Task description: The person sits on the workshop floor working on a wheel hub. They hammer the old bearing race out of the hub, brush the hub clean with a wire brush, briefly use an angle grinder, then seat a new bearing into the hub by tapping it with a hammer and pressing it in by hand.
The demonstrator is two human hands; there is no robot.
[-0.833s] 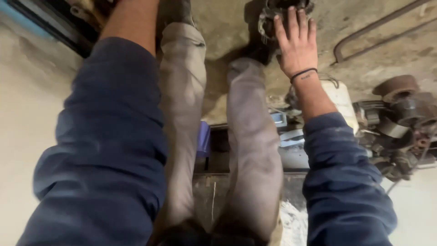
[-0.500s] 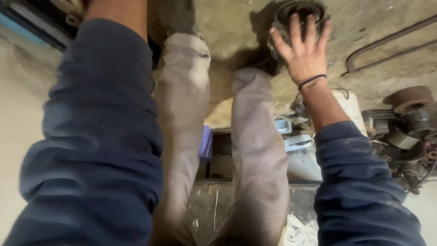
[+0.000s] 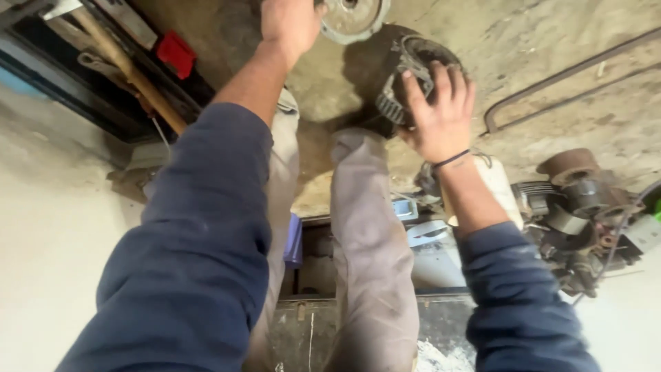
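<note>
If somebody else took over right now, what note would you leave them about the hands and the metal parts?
Left hand: reaching forward, at the edge of a grey metal disc on the floor; grip cannot be told.
Right hand: fingers spread over a dark ribbed round part, resting on it, not closed around it.
Both parts lie on the concrete floor past the knees. More machine parts sit to the right.
Done: both parts reached. Left: neither is lifted.

the left hand (image 3: 292,24) is cut off by the top edge, so its fingers and grip cannot be read. the grey metal disc (image 3: 352,17) beside it is cropped too. the right hand (image 3: 441,114) covers part of the dark ribbed housing (image 3: 406,76).
</note>
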